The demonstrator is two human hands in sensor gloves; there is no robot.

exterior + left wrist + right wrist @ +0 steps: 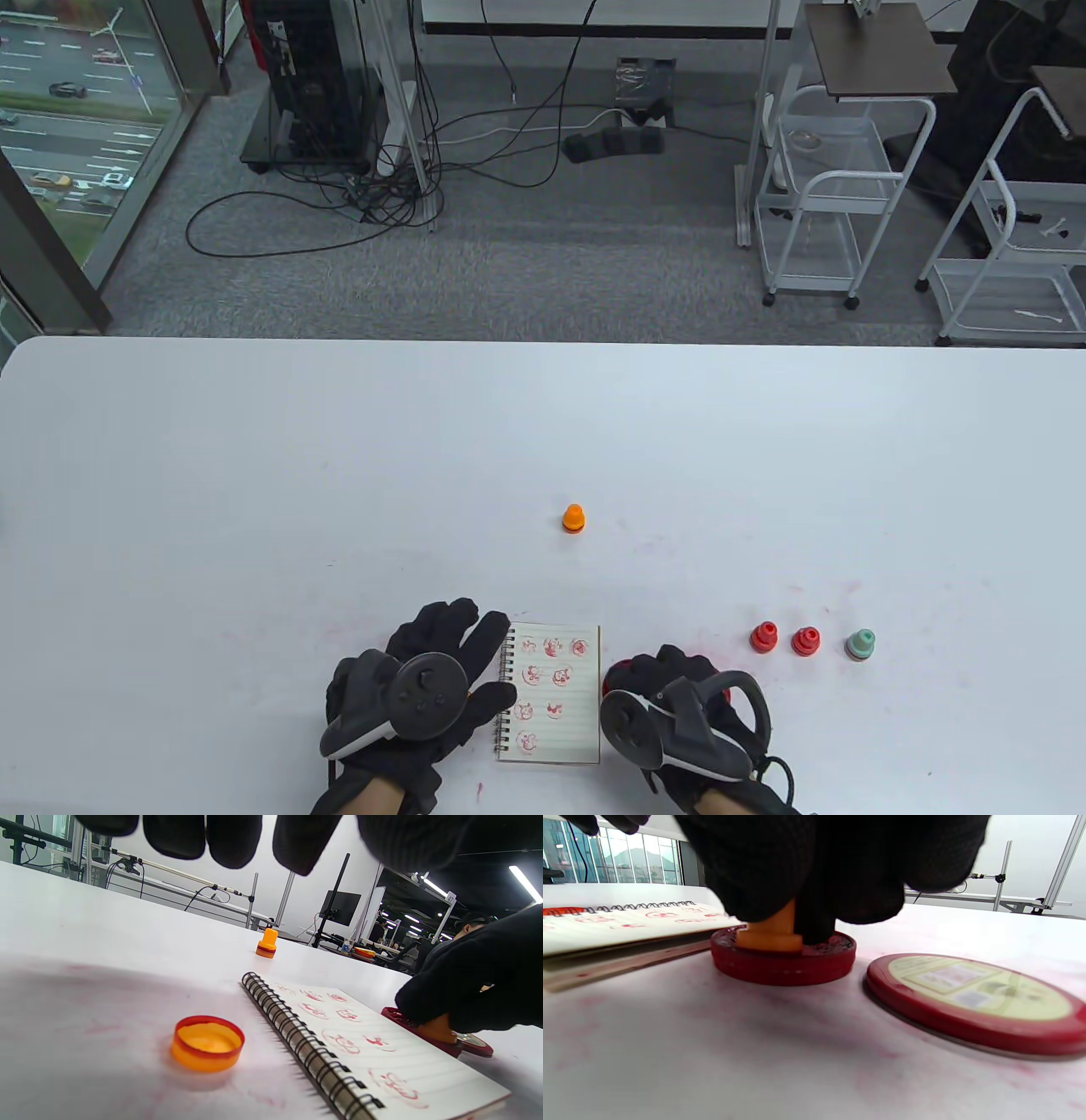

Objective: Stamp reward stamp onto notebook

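Observation:
The spiral notebook (556, 692) lies open at the table's near edge, with several red prints on its page; it also shows in the left wrist view (373, 1056). My left hand (462, 666) is open, fingers spread at the notebook's spiral edge, holding nothing. Under it sits an orange stamp cap (208, 1043). My right hand (670, 679) is just right of the notebook and grips an orange stamp (772, 931), pressing it down on the red ink pad (785, 963). The pad's lid (980, 997) lies beside it.
Another orange stamp (573, 518) stands at mid-table, beyond the notebook. Two red stamps (764, 637) (806, 641) and a green stamp (860, 645) stand in a row to the right of my right hand. Pink ink smudges mark the table around the notebook.

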